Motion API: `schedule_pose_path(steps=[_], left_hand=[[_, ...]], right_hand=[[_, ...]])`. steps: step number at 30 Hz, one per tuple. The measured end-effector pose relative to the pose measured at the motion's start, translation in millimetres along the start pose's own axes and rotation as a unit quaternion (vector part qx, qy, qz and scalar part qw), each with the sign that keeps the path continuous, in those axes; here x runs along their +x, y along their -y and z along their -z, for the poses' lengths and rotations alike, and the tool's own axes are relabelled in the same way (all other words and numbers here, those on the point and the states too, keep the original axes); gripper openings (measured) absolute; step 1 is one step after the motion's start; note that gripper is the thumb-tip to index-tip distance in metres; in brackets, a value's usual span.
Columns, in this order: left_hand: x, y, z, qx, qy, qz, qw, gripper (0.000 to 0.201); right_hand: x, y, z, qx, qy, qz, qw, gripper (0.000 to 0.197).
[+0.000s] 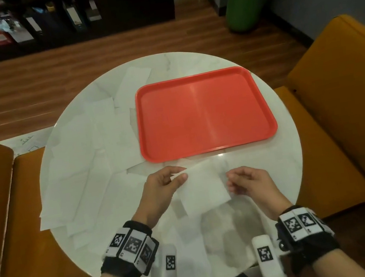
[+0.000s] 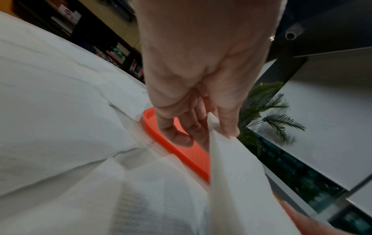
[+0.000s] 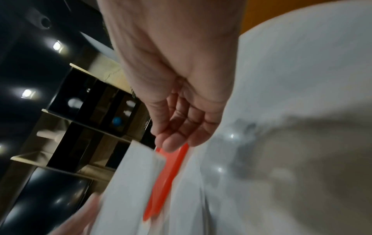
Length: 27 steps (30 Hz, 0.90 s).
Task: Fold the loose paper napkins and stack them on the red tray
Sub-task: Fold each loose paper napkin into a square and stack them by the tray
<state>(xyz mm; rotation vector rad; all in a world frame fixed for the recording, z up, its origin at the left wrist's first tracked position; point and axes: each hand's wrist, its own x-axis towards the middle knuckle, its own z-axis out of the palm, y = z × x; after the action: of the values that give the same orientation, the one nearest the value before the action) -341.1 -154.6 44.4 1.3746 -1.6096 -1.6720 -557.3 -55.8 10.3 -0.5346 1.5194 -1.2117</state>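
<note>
while pinched, napkin [image 1: 200, 185] between hands [image 1: 205, 184]

- The person's right hand [image 3: 181, 89] is blurring in the right wrist view, so any grip on the white paper napkin [image 3: 128, 187] cannot be told.
- The flat red plastic tray [image 2: 181, 152] is hiding partly behind the person's left hand [image 2: 201, 71].
- The dark bookshelf [image 1: 36, 20] is smearing; its contents are unreadable.
</note>
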Motion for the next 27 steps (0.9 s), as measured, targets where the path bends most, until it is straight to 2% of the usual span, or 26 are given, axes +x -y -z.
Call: schedule_pose_path(steps=[3,8,9,11,13,15,18,21,24,27], left_hand=[[0,-2,-7,-0.020,-0.007,0.013,1.000,0.009],[6,-9,-28,-0.007,0.029,0.032,0.999,0.008],[9,-11,-34,-0.005,0.029,0.034,0.999,0.008],[11,-20,-47,-0.005,0.031,0.023,0.999,0.008],[15,-28,-56,-0.012,0.026,0.015,0.999,0.011],[17,-30,-55,-0.003,0.009,0.015,1.000,0.014],[12,-25,-37,0.027,-0.035,0.024,0.999,0.017],[-7,-9,-5,0.051,-0.091,0.041,0.994,0.017],[-41,12,34,0.071,-0.154,0.072,0.983,0.017],[-88,35,69,0.078,-0.214,0.112,0.967,0.017]], right_hand=[[9,12,28,0.003,-0.015,-0.015,1.000,0.012],[12,19,28,-0.088,0.080,-0.016,0.993,0.041],[11,19,25,-0.086,0.103,-0.018,0.991,0.040],[7,18,21,-0.062,0.127,-0.019,0.990,0.020],[9,17,26,-0.020,0.072,-0.028,0.997,0.005],[24,13,47,-0.012,-0.028,-0.045,0.999,0.010],[48,5,80,-0.123,-0.108,-0.070,0.984,0.009],[59,-2,90,-0.238,-0.149,-0.079,0.957,0.016],[60,-1,80,-0.328,-0.148,-0.040,0.932,0.031],[57,-2,70,-0.389,-0.150,-0.026,0.908,0.036]])
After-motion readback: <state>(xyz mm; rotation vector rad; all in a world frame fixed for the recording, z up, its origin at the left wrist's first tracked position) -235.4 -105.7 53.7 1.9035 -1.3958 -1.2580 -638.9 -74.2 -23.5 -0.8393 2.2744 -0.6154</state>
